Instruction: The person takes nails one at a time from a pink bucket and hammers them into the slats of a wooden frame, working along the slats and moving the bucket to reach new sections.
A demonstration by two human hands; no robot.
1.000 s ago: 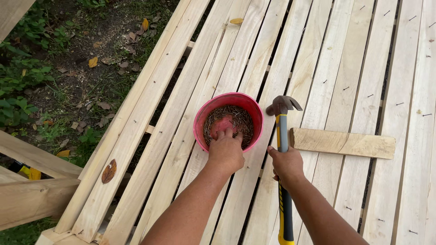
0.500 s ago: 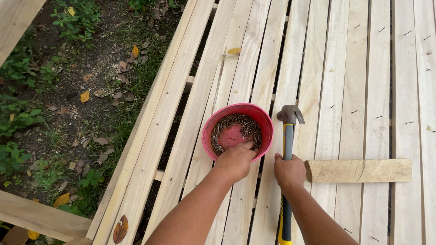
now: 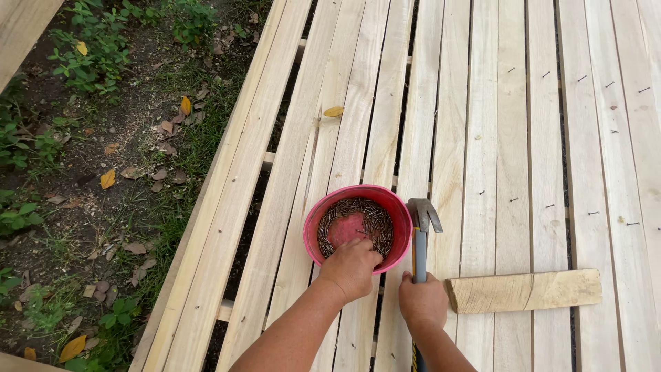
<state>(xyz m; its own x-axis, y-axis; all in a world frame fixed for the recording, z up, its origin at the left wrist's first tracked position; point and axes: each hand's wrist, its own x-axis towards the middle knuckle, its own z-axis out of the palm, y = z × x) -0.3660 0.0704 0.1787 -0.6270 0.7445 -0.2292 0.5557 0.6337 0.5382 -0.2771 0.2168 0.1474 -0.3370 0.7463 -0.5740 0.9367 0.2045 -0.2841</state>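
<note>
While bent over the planks, seen from above:

Left hand [image 3: 351, 267]: at 6 o'clock of the bowl, fingers curled over its near rim and dipping among the nails; grip bunched, whether pinching a nail cannot be told.

Right hand [image 3: 423, 302]: at 5 o'clock of the bowl, grip pressed tight around the hammer handle.

Bowl [image 3: 383, 200]: pink, round, resting on the planks, just beside the hammer head.

Nails [image 3: 375, 224]: dark, thin, heaped around the inside of the bowl, pink bottom bare in the middle.

Hammer [image 3: 421, 220]: handle pointing to 6 o'clock, claw head at 3 o'clock of the bowl, touching or nearly touching its rim.

Wood scrap [image 3: 527, 291]: short board lying crosswise at 3 o'clock of the right hand, just beside it.

Planks [image 3: 482, 124]: pale, running toward 12 o'clock, gaps between, small nails dotted at 2 o'clock.

Ground [image 3: 103, 172]: soil, grass, fallen leaves at 9 o'clock.
</note>
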